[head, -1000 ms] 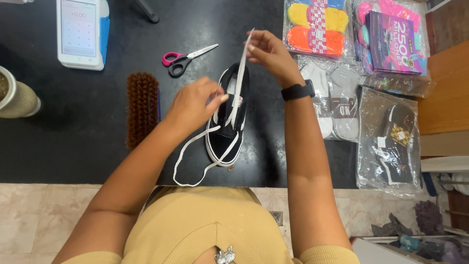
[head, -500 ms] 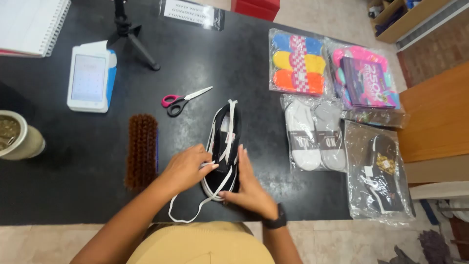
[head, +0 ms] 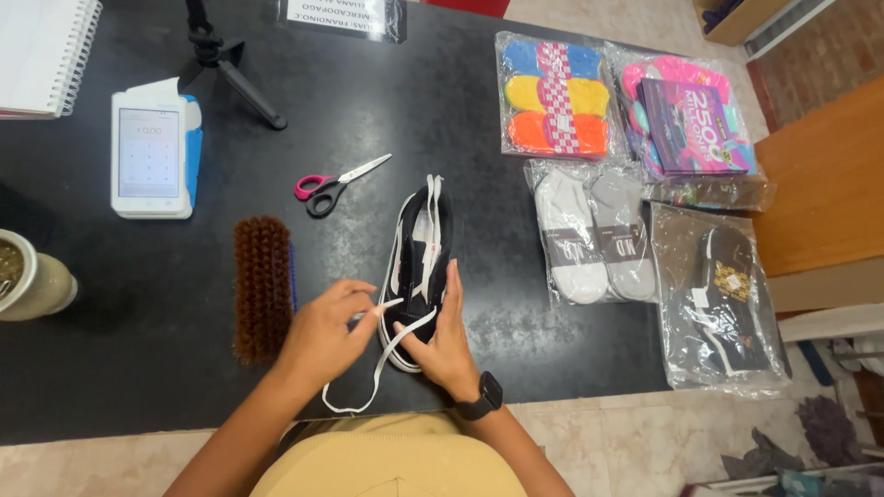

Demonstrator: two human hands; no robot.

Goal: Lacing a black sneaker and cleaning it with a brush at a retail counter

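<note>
A black sneaker (head: 422, 241) with a white sole lies lengthwise on the black table (head: 138, 368), toe towards me. My right hand (head: 444, 342), with a black watch on its wrist, cups the toe from the right side. My left hand (head: 322, 333) pinches the white shoelace (head: 394, 342) just left of the toe. The lace crosses the toe, and its slack loops down to the table's near edge. Another stretch of lace lies along the sneaker's opening.
A brown brush (head: 262, 285) lies left of my left hand. Pink-handled scissors (head: 333, 185), a white card terminal (head: 147, 155), a tripod foot (head: 230, 69), a notebook (head: 41, 55) and a cup (head: 32, 283) are farther off. Bagged sock packs (head: 594, 235) fill the right.
My right hand came down from holding the lace up high and now cups the sneaker's toe. My left hand moved closer to the toe, still on the lace. The view shifted.
</note>
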